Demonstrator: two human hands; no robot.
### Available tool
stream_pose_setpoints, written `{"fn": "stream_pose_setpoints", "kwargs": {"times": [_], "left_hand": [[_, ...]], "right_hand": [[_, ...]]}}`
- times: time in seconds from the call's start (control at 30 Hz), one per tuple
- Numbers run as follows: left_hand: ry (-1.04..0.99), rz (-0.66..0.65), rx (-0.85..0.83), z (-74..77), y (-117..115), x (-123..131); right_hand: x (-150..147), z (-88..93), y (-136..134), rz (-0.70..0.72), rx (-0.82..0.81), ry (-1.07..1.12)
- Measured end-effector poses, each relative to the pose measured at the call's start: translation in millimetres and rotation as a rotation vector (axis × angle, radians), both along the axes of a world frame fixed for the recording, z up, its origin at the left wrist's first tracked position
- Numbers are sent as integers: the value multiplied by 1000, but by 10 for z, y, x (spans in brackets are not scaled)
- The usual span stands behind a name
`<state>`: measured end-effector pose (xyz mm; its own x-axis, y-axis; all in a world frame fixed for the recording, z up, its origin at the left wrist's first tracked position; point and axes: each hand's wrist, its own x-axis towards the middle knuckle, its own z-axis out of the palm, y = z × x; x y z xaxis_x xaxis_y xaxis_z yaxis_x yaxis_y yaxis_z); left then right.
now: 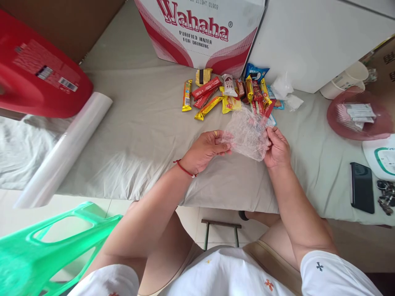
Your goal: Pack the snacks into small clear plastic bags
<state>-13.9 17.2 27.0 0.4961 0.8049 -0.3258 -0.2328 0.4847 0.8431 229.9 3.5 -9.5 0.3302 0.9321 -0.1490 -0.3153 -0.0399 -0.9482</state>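
Note:
My left hand [205, 151] and my right hand [277, 147] both pinch a crumpled clear plastic bag [247, 133] between them, held just above the grey cloth-covered table [138, 135]. The left fingers grip its left edge, the right fingers its right edge. Just beyond the bag lies a pile of several wrapped snacks [228, 93] in red, yellow and blue wrappers. A red string bracelet circles my left wrist.
A Wahaha water carton [200, 28] stands behind the snacks. A roll of clear film [66, 148] lies at the left beside a red container [37, 74]. A green plastic stool [46, 246] is lower left. At the right are a pink basket [359, 115], a phone [361, 187], keys and paper cups.

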Motion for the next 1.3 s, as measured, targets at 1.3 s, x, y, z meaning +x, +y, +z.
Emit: {"fn": "stream_pose_setpoints", "kwargs": {"times": [1.3], "left_hand": [[71, 86, 308, -78, -254, 326]], "right_hand": [[-331, 206, -380, 211, 441, -732]]}}
